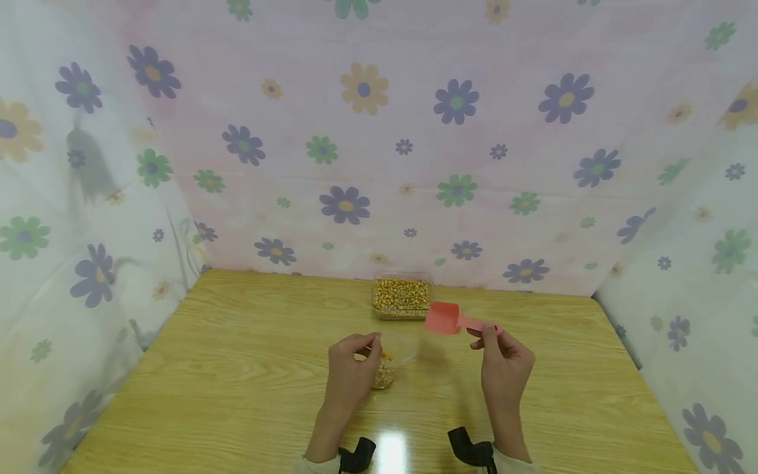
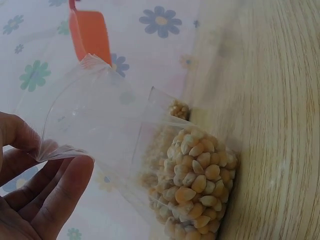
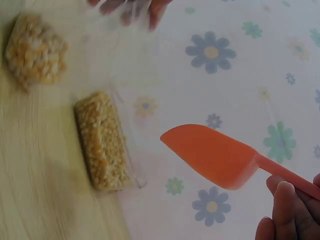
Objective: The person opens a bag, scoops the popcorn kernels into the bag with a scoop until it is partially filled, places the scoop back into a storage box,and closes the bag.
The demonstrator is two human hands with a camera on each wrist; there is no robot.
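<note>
A clear plastic bag [image 2: 115,115] stands on the table with corn kernels [image 2: 195,185] filling its lower part. My left hand [image 1: 351,365] pinches the bag's upper edge between thumb and fingers, and the bag's mouth gapes to the right. In my right hand [image 1: 508,362] is the handle of a small orange-red scoop [image 1: 443,318], held above the table to the right of the bag. The scoop's inside is hidden in the right wrist view, so whether it carries kernels I cannot tell there; from the head its bowl shows plain red.
Behind the bag, near the back edge of the wooden table [image 1: 249,342], stands a clear rectangular container [image 1: 403,316] of corn kernels. Flowered cloth [image 1: 403,171] hangs at the back and on both sides.
</note>
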